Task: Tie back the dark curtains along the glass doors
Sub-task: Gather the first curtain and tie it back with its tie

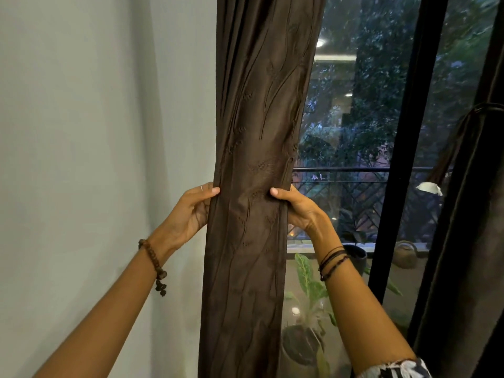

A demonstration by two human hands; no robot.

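Left hand (191, 211) and right hand (296, 207) both gripping the gathered dark curtain (259, 159), thumbs in front, one on each edge. Hanging bunched between plain wall (81, 132) on the left and glass door (354, 118) right. Beyond, potted plant (308, 282), balcony railing (354, 170).

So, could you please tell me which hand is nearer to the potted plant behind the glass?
The right. The right hand grips the curtain's glass-side edge, above the potted plant; the left hand grips the wall-side edge, across the curtain from it.
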